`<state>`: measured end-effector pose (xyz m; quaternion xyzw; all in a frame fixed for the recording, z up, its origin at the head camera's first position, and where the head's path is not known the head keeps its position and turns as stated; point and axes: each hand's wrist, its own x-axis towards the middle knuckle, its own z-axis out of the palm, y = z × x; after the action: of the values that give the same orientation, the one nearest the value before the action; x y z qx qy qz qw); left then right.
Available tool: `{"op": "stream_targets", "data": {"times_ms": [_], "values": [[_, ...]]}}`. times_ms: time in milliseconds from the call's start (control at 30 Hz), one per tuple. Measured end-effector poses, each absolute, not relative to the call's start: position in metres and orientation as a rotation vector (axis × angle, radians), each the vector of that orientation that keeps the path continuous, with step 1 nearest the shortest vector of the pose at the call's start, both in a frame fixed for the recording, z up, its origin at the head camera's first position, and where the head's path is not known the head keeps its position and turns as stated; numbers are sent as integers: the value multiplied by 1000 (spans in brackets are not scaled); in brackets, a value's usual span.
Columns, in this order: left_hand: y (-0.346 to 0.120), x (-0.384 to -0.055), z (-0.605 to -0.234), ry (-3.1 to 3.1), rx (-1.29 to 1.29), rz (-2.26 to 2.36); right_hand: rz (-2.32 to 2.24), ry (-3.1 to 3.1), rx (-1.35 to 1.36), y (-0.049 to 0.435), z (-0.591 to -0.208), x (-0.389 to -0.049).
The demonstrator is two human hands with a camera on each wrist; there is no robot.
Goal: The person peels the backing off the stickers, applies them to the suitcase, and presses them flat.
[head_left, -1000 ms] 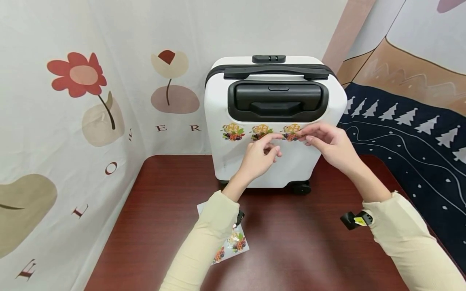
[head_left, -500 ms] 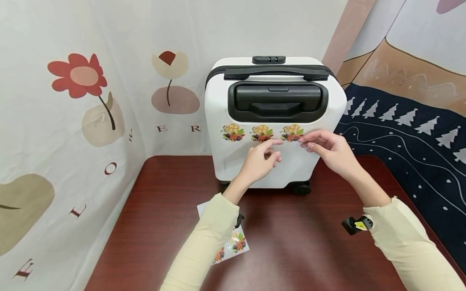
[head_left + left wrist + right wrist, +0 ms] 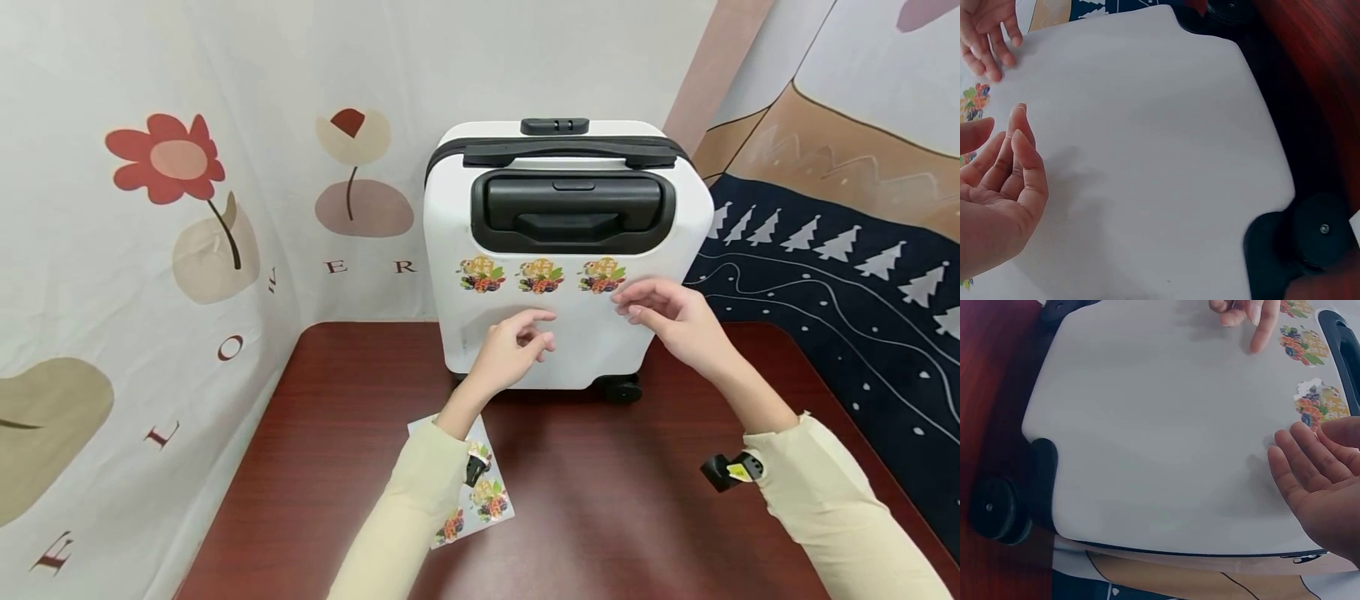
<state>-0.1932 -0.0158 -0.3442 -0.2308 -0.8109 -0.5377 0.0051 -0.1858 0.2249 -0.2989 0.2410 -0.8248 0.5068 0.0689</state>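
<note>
A white suitcase stands upright with a row of three fruit-patterned stickers on its face, under the black handle recess. My right hand hovers just beside the lower edge of the rightmost sticker, fingers loosely bent and holding nothing. Below the middle sticker, my left hand hangs in front of the shell with relaxed fingers and nothing in them. In the right wrist view, the rightmost sticker has a whitish, shiny patch along one edge. The leftmost sticker lies flat on the shell.
A sheet of similar stickers lies on the dark red table, partly covered by my left forearm. The suitcase's black wheel rests near the back of the table. Printed curtains hang behind and at both sides.
My left hand has drawn down and left, away from the stickers, uncovering the middle one. My right hand has come off the rightmost sticker and lowered slightly.
</note>
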Motion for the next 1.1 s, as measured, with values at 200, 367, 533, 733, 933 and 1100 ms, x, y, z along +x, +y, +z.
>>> {"op": "stream_targets", "data": {"times_ms": [200,367,533,733,933,1100], "values": [[-28,-188,-355,-2550,-718,-1727,1530,-2513,692,224,-308,-183],[-37,-184,-366,-2573,-692,-1750,1526,-2555,669,222,-321,-180],[-47,-181,-381,-2640,-649,-1730,1565,-2620,631,217,-341,-177],[-59,-175,-397,-2682,-609,-1692,1611,-2664,629,213,-362,-173],[-72,-169,-412,-2708,-517,-1696,1666,-2714,660,207,-381,-167],[-83,-163,-425,-2736,-465,-1677,1722,-2757,695,199,-398,-162]]}}
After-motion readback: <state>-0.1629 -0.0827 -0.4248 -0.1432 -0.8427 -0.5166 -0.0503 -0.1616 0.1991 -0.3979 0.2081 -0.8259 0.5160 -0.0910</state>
